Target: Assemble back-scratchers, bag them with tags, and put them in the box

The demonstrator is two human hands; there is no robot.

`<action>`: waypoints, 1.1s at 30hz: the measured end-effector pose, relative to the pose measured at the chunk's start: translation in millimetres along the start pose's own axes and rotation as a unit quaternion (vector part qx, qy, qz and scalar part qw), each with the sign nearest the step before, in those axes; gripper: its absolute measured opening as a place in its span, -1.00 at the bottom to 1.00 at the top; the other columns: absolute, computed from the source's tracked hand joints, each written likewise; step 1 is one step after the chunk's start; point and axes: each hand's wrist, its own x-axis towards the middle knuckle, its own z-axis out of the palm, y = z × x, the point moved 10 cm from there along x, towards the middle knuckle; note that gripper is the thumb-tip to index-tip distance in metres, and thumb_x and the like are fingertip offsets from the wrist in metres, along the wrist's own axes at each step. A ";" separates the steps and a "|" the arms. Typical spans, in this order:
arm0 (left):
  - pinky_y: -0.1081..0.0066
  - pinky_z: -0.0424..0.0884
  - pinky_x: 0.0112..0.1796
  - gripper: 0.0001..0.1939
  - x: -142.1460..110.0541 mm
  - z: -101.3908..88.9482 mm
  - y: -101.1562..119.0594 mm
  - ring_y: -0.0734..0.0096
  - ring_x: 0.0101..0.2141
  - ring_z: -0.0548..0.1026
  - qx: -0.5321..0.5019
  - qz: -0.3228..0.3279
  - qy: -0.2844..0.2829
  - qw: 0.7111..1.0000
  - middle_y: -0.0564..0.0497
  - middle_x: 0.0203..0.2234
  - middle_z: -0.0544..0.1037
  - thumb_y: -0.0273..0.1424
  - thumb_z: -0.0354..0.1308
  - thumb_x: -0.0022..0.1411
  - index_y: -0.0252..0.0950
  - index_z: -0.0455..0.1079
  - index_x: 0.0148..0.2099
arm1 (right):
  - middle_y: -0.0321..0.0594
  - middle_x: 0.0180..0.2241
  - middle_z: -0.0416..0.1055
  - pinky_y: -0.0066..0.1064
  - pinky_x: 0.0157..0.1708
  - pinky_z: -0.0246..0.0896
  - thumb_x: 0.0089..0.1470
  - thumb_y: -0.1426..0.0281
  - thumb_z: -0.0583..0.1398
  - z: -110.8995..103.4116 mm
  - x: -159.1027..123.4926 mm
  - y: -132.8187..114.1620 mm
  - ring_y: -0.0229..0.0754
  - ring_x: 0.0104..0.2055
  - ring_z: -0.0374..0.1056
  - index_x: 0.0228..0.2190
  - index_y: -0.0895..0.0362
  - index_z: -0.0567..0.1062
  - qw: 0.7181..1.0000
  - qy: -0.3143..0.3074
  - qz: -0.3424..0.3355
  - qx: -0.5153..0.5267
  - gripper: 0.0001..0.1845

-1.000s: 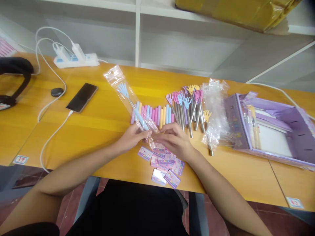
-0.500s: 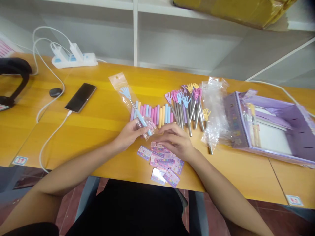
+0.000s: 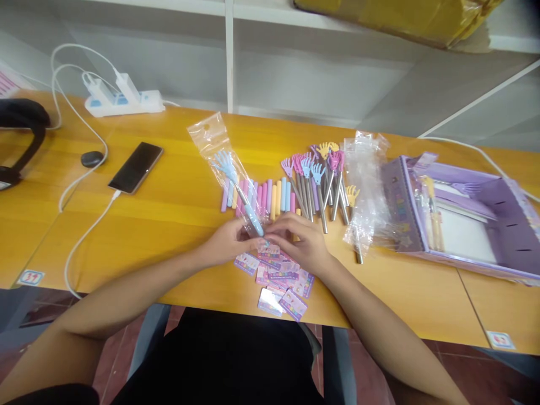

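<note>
A light blue back scratcher (image 3: 250, 214) with a hand-shaped head lies inside a clear plastic bag (image 3: 206, 136), tilted with its head up and left. My left hand (image 3: 230, 242) grips the bag and handle near the lower end. My right hand (image 3: 299, 242) pinches the bag's lower edge beside the handle tip. Under and below my hands lies a heap of small printed cards (image 3: 294, 304). Behind them is a row of pastel handle sleeves (image 3: 274, 199), partly hidden by the bag. Several metal-rod back scratchers (image 3: 318, 180) with coloured heads are piled to the right.
A stack of clear bags (image 3: 366, 191) lies right of the pile. Farther right stands a purple box (image 3: 409, 219) holding packaged items. On the left are a phone (image 3: 135, 167), a mouse (image 3: 91, 159), a power strip (image 3: 126, 104) with white cables, and headphones (image 3: 29, 140).
The bagged back scratcher has shifted slightly right and down, and the bag is spread out more. My right hand has come in to the bag's lower end and closed on it.
</note>
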 end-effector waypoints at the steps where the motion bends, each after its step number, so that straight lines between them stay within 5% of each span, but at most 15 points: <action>1: 0.23 0.59 -0.13 -0.54 0.2 -0.4 1.2 0.26 -0.18 0.61 0.007 0.002 0.003 1.000 -0.09 -0.17 0.65 -0.11 0.49 0.25 -0.32 0.53 0.00 | -0.22 -0.20 0.57 -0.31 -0.32 0.46 0.35 0.37 0.38 -1.0 0.1 1.3 -0.20 -0.27 0.50 -0.05 -0.01 0.61 1.000 0.004 0.009 -0.007 -0.84; 7: 0.25 0.58 -0.15 -0.66 0.3 0.9 19.6 0.25 -0.21 0.62 0.030 0.035 -0.007 0.999 -0.10 -0.22 0.68 -0.12 0.41 0.34 -0.30 0.58 -0.08 | -0.25 -0.21 0.53 -0.30 -0.36 0.40 0.32 0.24 0.41 -4.0 -1.3 20.1 -0.25 -0.40 0.40 -0.01 -0.01 0.57 0.995 0.002 0.103 -0.010 -0.73; 14: 0.18 0.61 -0.07 -0.63 -4.1 6.7 13.9 0.17 -0.08 0.65 0.010 0.032 -0.009 0.999 -0.18 -0.02 0.67 -0.20 0.41 0.35 -0.29 0.54 0.09 | -0.34 -0.36 0.58 -0.40 -0.43 0.34 0.29 0.17 0.43 10.2 -9.1 42.9 -0.26 -0.41 0.48 0.00 0.06 0.57 0.966 -0.036 0.212 0.145 -0.65; 26: 0.18 0.64 -0.11 -0.63 -7.7 7.0 6.8 0.21 -0.15 0.65 0.023 0.013 -0.012 1.000 -0.15 -0.12 0.63 -0.13 0.35 0.41 -0.32 0.49 0.04 | -0.25 -0.35 0.67 -0.40 -0.44 0.43 0.22 0.13 0.45 13.0 -13.3 53.5 -0.27 -0.43 0.53 -0.18 0.08 0.65 0.943 -0.027 0.268 0.198 -0.70; 30: 0.26 0.61 -0.15 -0.61 -5.9 -5.6 18.2 0.21 -0.14 0.63 0.016 0.055 0.020 0.998 -0.12 -0.14 0.63 -0.08 0.33 0.43 -0.29 0.50 0.05 | -0.31 -0.43 0.60 -0.45 -0.50 0.43 0.23 0.13 0.45 14.7 -15.8 54.2 -0.32 -0.50 0.46 -0.26 0.09 0.62 0.928 -0.032 0.291 0.231 -0.71; 33: 0.37 0.56 -0.21 -0.63 -4.3 -31.1 35.9 0.34 -0.24 0.58 -0.027 0.114 0.100 0.988 -0.03 -0.22 0.60 -0.05 0.34 0.42 -0.24 0.52 0.01 | -0.36 -0.45 0.56 -0.48 -0.54 0.42 0.22 0.15 0.46 34.1 -23.6 44.1 -0.35 -0.53 0.45 -0.29 0.10 0.56 0.882 -0.120 0.332 0.313 -0.68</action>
